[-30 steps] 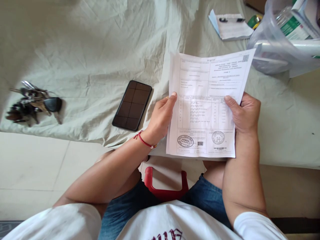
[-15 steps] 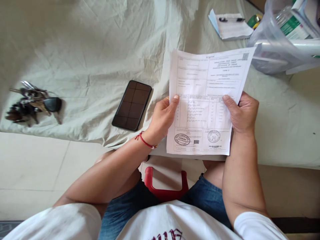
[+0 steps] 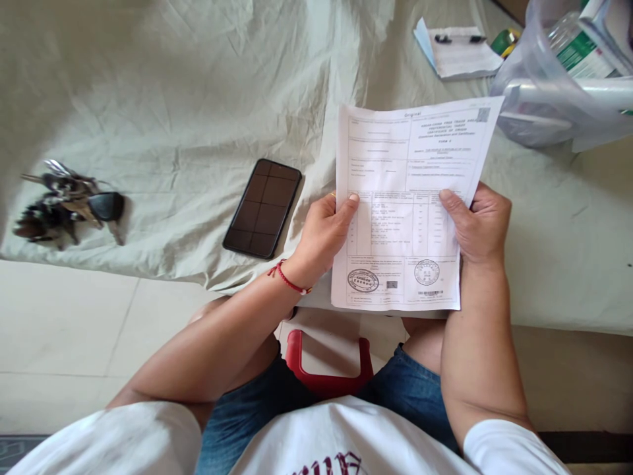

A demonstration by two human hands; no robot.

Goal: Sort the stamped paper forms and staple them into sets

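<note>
I hold a printed white paper form (image 3: 405, 171) upright in front of me, above the edge of a cloth-covered surface (image 3: 198, 99). The form carries tables of text, two round stamps and a barcode near its bottom. My left hand (image 3: 321, 237) grips its left edge with the thumb on the front; a red string bracelet circles that wrist. My right hand (image 3: 477, 224) grips the right edge, thumb on the front too. More sheets seem to lie behind the front page.
A black phone (image 3: 262, 208) lies face up left of my hands. A bunch of keys (image 3: 64, 208) rests at the far left. At the back right are a notepad with a pen (image 3: 457, 49) and a clear plastic bag (image 3: 558, 79). A red stool (image 3: 329, 369) shows between my legs.
The paper has shifted slightly in my hands, and my left thumb has slid a little further onto the page. Everything on the cloth stays put.
</note>
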